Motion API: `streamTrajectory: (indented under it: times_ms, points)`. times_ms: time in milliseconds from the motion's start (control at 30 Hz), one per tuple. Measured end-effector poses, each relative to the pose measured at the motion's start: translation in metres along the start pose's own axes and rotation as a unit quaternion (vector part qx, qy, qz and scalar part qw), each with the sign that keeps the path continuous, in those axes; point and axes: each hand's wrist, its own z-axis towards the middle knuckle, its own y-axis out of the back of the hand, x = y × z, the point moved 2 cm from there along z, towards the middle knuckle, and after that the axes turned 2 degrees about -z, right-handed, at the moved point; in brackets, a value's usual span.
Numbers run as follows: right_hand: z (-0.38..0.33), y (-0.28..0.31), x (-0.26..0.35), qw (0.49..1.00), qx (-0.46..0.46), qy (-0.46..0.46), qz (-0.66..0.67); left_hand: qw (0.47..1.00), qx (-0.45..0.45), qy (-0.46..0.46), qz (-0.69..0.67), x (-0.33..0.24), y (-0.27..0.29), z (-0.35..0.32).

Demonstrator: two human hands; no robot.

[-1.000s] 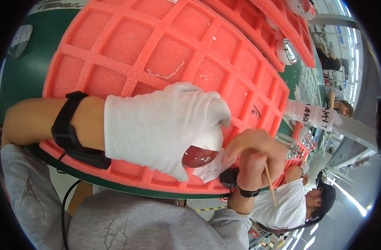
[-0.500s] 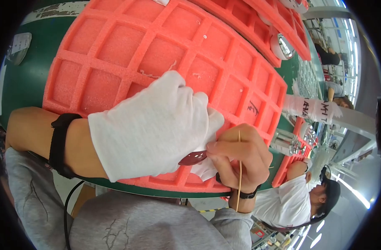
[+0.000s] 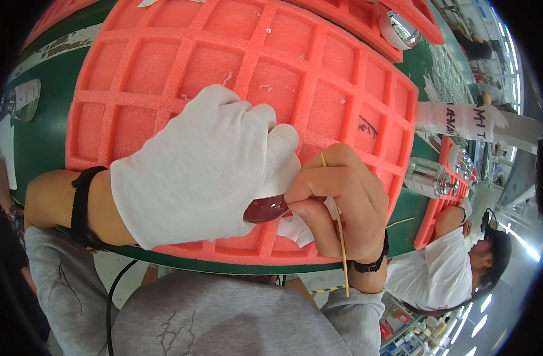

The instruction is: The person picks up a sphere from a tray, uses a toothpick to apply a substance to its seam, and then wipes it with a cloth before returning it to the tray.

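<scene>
Both hands have closed in. My gloved left hand (image 3: 206,172) grips the red piece (image 3: 265,209); my right hand (image 3: 336,199) pinches a stick (image 3: 338,228). A slip could scratch it.

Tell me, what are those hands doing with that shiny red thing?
A person's left hand, in a white glove, holds a small glossy dark red piece over an orange foam tray full of square pockets. The bare right hand pinches at the piece and also grips a thin wooden stick. The tray lies on a green table. Another person sits nearby.
</scene>
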Motion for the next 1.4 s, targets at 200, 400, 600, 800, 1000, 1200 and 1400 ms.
streamTrajectory:
  times_ms: [200, 400, 600, 800, 1000, 1200, 1400]
  points:
    - [-0.001, 0.002, 0.003, 0.997, 0.01, -0.042, 0.062, 1.0, -0.012, 0.008, 0.0, 0.0, -0.003, -0.001]
    - [-0.005, 0.003, 0.004, 0.983, 0.02, -0.095, 0.155, 1.0, -0.014, 0.012, 0.002, 0.001, -0.004, -0.002]
    - [-0.017, 0.011, 0.0, 0.979, -0.025, -0.065, 0.193, 0.999, 0.03, 0.03, 0.001, 0.001, -0.002, -0.001]
    - [-0.001, 0.024, -0.001, 0.982, -0.038, -0.14, 0.125, 0.998, -0.013, 0.0, -0.061, 0.007, -0.001, -0.004]
    - [-0.017, 0.007, 0.012, 0.912, -0.079, -0.231, 0.33, 0.979, -0.058, -0.001, -0.196, 0.019, -0.011, -0.002]
    - [-0.016, 0.013, -0.002, 0.919, 0.067, -0.206, 0.33, 0.982, -0.018, -0.031, -0.188, 0.022, -0.01, 0.0]
    - [-0.011, 0.014, 0.0, 0.928, 0.08, -0.194, 0.308, 0.979, 0.004, -0.029, -0.2, 0.022, -0.013, 0.002]
